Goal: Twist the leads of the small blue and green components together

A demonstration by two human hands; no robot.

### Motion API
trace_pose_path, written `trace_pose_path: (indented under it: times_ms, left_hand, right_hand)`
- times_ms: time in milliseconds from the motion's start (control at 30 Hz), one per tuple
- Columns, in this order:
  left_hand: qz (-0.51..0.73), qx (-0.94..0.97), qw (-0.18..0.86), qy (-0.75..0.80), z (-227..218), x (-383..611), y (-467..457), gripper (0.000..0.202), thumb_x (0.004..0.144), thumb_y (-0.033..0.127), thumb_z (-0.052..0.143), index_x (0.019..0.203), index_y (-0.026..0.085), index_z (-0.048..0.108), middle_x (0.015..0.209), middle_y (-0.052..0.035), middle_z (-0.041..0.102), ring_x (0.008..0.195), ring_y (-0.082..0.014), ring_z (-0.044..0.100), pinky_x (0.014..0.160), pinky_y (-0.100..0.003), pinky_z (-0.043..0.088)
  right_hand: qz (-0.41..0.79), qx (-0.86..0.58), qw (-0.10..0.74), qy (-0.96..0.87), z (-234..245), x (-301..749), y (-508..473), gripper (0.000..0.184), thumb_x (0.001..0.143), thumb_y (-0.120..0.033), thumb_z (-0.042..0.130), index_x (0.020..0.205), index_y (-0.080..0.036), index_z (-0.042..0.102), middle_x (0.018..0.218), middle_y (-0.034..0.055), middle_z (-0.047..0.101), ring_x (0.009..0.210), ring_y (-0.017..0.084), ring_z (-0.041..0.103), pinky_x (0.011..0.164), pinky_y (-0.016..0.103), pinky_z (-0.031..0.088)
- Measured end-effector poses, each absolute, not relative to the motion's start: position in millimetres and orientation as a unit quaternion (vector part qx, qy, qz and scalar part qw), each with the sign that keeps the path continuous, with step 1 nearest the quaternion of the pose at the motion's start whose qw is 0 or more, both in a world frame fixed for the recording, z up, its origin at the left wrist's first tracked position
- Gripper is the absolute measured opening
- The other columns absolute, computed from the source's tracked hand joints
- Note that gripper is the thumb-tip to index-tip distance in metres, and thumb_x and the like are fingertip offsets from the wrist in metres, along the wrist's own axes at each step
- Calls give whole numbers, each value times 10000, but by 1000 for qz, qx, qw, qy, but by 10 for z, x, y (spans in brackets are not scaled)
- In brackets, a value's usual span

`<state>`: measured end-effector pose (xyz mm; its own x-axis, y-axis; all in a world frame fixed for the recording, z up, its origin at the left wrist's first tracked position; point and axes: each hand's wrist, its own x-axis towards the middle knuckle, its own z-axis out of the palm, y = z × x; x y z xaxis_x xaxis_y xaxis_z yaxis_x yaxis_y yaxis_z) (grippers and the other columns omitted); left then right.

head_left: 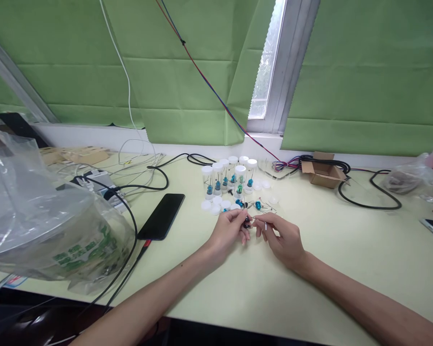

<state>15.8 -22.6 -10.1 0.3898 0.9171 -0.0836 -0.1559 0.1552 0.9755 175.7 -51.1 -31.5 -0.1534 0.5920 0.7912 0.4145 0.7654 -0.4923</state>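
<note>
My left hand (228, 231) pinches a small dark part (246, 223), its kind too small to make out. Close beside it, my right hand (282, 238) is closed on a thin metal rod (265, 226), partly hidden by the fingers. The fingertips of both hands nearly meet. Just beyond them lie a small blue part (258, 205) with thin wire-like pieces and several loose white caps (215, 209). Farther back stand several clear tubes with blue or green parts inside, among them a white-capped tube (239, 182).
Left of my hands lies a black phone (162, 216) with a cable plugged in. A large plastic-wrapped tub (75, 240) takes up the table's left side. Black cables and an open cardboard box (323, 174) sit at the back right, below green blinds (368, 77).
</note>
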Motion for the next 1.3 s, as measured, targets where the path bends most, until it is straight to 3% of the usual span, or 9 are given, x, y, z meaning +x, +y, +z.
trace_pose_path:
  times_ms: [300, 1300]
  left_hand:
    - [402, 529, 656, 358, -116, 156, -234, 373, 885, 466, 584, 709, 137, 582, 626, -24, 603, 442, -78, 525, 397, -186, 394]
    - [402, 602, 573, 386, -97, 182, -267, 396, 902, 486, 536, 702, 145, 567, 630, -13, 627, 373, -80, 520, 349, -191, 384]
  right_hand:
    - [77, -328, 527, -780, -253, 1743, -515, 224, 978, -139, 426, 1001, -208, 637, 693, 20, 628, 606, 141, 603, 579, 268, 516]
    - [44, -303, 521, -796, -312, 1767, -462, 260, 935, -22, 426, 1001, -191, 612, 706, 7, 582, 610, 125, 562, 580, 242, 467]
